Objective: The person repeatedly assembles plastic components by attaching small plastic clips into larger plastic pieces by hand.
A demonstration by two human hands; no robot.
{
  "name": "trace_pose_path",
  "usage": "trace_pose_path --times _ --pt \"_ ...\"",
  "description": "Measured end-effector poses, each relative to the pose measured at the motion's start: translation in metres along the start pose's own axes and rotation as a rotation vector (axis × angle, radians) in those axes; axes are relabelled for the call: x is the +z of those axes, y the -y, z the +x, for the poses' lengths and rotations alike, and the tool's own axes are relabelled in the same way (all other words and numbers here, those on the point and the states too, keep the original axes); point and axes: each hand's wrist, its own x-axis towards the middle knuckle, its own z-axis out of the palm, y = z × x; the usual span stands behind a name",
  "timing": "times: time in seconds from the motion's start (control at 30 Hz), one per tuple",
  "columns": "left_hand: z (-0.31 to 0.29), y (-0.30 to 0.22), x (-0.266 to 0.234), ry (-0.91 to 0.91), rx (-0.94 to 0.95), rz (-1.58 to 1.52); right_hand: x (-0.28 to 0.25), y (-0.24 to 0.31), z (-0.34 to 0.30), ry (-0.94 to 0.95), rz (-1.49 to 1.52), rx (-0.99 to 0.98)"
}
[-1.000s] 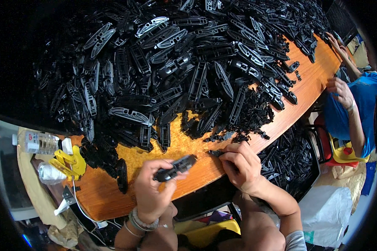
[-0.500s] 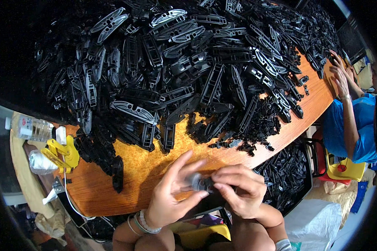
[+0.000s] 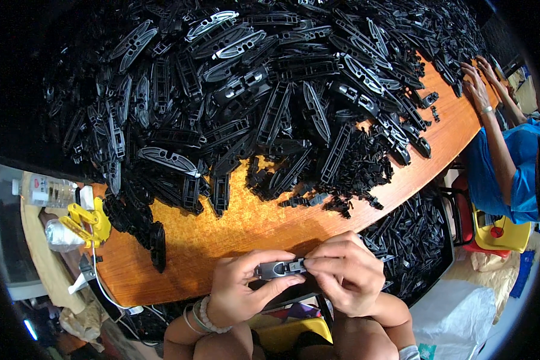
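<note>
Between my two hands, just off the near table edge, is a dark grey plastic part point(image 3: 272, 270), lying roughly level. My left hand point(image 3: 243, 284) grips its left end, thumb below and fingers above. The fingertips of my right hand point(image 3: 345, 271) pinch together at its right end, where a smaller black piece point(image 3: 298, 266) sits; whether the two are joined I cannot tell. Ahead of my hands, a heap of small black clips point(image 3: 366, 171) lies on the wooden table point(image 3: 222, 252), below a large pile of long curved black plastic parts point(image 3: 276, 114).
At left stand a clear bottle point(image 3: 48, 191) and a yellow tool point(image 3: 89, 223) with a white cord. A bin of black parts point(image 3: 405, 240) sits below the table's right edge. Farther right, a co-worker in blue point(image 3: 503, 174) has both hands over the table, near a yellow stool point(image 3: 503, 231).
My left fingers have closed around the grey part, which was blurred and loosely held before. My right hand stays at its right end. The view has shifted slightly.
</note>
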Motion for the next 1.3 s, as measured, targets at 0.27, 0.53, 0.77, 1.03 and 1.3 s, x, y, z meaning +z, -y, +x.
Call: trace_pose_path --times 0.27,0.53,0.77,1.03,1.3 --pt "-0.003 -0.002 -0.009 0.104 -0.041 -0.155 0.011 0.005 -0.001 -0.121 0.178 0.152" --pt "-0.009 -0.008 -0.020 0.070 -0.040 -0.115 0.026 0.008 0.008 -0.046 0.055 0.062" --pt "-0.009 -0.002 -0.030 0.004 0.051 -0.028 0.023 0.011 0.018 0.113 0.223 0.281" --pt "-0.004 -0.021 -0.050 0.126 0.161 0.408 -0.001 0.001 0.012 0.570 0.474 0.443" --pt "0.051 -0.016 -0.036 -0.399 0.483 1.451 0.026 -0.013 0.037 0.080 -0.542 0.044"
